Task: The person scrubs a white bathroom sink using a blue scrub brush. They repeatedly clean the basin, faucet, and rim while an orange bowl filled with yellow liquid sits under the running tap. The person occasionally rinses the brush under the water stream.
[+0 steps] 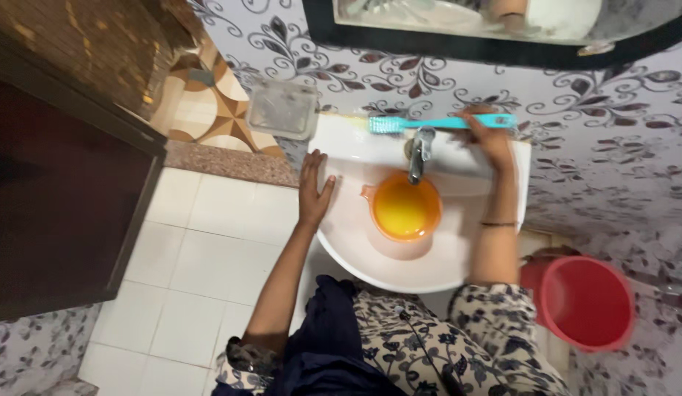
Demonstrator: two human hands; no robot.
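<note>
Hands: your right hand (492, 139) grips turquoise brush (442, 123) at the far basin (370, 257) rim; your left hand (312, 189) rests open, flat on the left rim; orange mug (404, 208) under tap (420, 152).

A red bucket (584, 302) stands beside the floral wall, with a clear plastic container (283, 108) mounted higher up.

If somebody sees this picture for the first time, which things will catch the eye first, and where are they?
First comes the round orange plastic mug, standing in the white ceramic washbasin right under the metal tap. Next is the long turquoise plastic brush along the basin's back edge, gripped at its handle end by the right hand, while the left hand rests on the basin's left rim. A red plastic bucket stands on the floor at the right.
</note>
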